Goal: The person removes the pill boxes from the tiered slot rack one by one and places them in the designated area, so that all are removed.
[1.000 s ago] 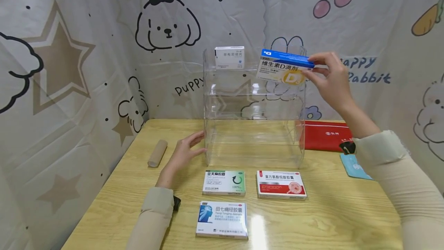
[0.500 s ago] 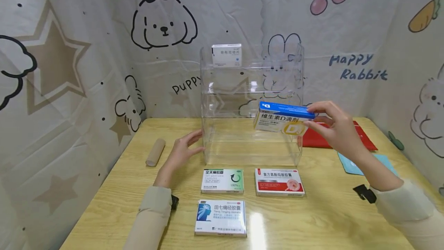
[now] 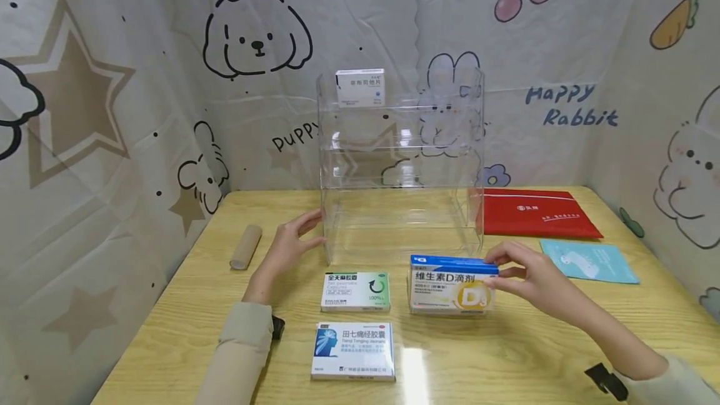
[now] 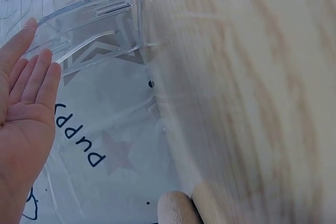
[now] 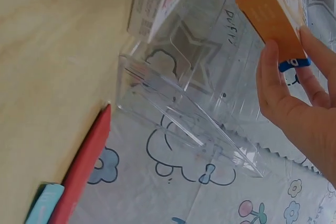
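Observation:
My right hand (image 3: 529, 274) pinches the right end of a blue, white and yellow vitamin D drops box (image 3: 447, 289) between thumb and fingers. It hovers in front of the clear acrylic display rack (image 3: 402, 239), hiding a white-and-red medicine box (image 5: 157, 6) from the head view. Against the rack's left side, my left hand (image 3: 289, 249) rests with its fingers extended. A green-and-white capsule box (image 3: 355, 292) and a blue-and-white capsule box (image 3: 353, 350) lie flat on the table. One small white tablet box (image 3: 361, 88) stands on the rack's top tier, at the left.
Right of the rack lies a red pouch (image 3: 534, 212), with a light blue packet (image 3: 590, 261) in front of it. A cardboard tube (image 3: 245, 247) lies at the table's left. Behind everything hangs a printed curtain (image 3: 371, 17).
My right hand has lowered the vitamin D drops box from the rack's upper tiers to in front of its base, now covering the white-and-red box. My left hand stays at the rack's side.

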Demonstrator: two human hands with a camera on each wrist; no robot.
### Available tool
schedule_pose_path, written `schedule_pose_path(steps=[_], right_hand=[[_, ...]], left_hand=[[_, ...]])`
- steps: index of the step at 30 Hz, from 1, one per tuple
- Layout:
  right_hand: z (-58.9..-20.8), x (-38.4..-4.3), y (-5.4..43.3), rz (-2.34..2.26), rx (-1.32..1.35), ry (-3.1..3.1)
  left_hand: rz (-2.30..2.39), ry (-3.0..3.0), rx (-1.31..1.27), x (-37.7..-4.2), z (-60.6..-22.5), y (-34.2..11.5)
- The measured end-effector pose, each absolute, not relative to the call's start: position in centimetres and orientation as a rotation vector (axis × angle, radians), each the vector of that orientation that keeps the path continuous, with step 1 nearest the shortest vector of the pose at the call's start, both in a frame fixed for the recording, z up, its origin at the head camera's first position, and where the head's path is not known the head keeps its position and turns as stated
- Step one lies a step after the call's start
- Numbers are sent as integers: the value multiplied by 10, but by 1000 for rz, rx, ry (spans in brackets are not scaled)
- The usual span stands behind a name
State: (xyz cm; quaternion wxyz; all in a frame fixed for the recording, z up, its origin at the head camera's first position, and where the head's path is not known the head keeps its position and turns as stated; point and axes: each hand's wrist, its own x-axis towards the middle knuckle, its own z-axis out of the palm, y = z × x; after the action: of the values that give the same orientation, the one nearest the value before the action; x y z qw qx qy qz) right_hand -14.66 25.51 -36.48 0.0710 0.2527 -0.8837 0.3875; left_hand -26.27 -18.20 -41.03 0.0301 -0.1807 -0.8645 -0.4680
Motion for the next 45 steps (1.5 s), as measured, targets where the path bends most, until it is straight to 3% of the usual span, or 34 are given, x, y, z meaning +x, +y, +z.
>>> schedule_pose_path(steps=[14, 45], right_hand=[[-388, -124, 265, 1337, 985, -2824], [-409, -123, 260, 1127, 932, -3146]], left_hand=[[-1456, -2655, -585, -265, -408, -182], [-1474, -2654, -596, -264, -411, -182]])
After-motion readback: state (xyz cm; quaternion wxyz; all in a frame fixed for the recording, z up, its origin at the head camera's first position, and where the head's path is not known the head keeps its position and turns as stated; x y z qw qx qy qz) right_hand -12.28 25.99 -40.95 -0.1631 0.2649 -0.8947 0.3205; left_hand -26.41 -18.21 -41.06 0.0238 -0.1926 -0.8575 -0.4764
